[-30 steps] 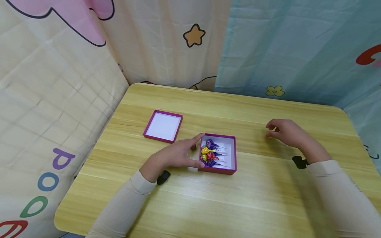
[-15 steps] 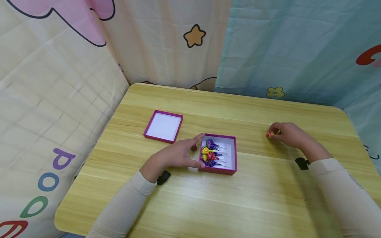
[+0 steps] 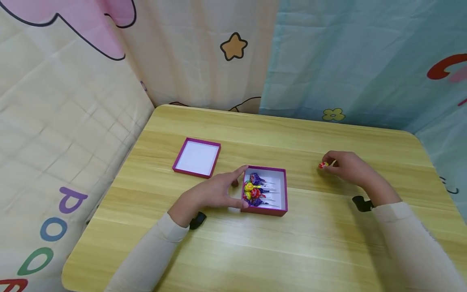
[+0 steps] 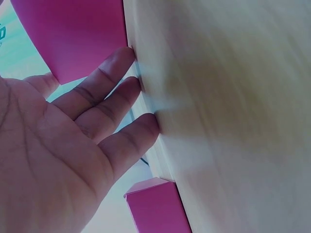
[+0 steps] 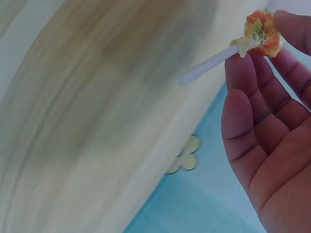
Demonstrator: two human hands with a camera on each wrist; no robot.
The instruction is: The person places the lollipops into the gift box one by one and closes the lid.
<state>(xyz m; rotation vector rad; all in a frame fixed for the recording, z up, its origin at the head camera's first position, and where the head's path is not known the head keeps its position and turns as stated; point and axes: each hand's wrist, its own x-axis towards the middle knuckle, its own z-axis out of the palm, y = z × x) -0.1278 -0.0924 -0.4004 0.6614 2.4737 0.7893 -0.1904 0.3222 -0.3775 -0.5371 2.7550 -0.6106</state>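
Observation:
My left hand (image 3: 215,190) holds the left side of a shallow magenta box (image 3: 282,194), its thumb at the near corner and index finger at the far corner. Several lollipops (image 3: 256,193) in purple, yellow and red wrappers lie inside, heads toward the left wall and sticks pointing right. In the left wrist view the other fingers (image 4: 141,131) reach down to the tabletop beside the box. At right, my right hand (image 3: 348,167) pinches a red-and-yellow wrapped lollipop (image 3: 323,165) by its head. The right wrist view shows its white stick (image 5: 209,68) pointing away from the palm.
A magenta lid (image 3: 197,157) with a white inside lies face up, behind and left of the box. The wooden table (image 3: 292,251) ends at printed curtains (image 3: 328,73) at the back and left.
The right hand has brought the lollipop into clear view and shifted slightly left with it. My left hand stays at the box. The head view has shifted slightly.

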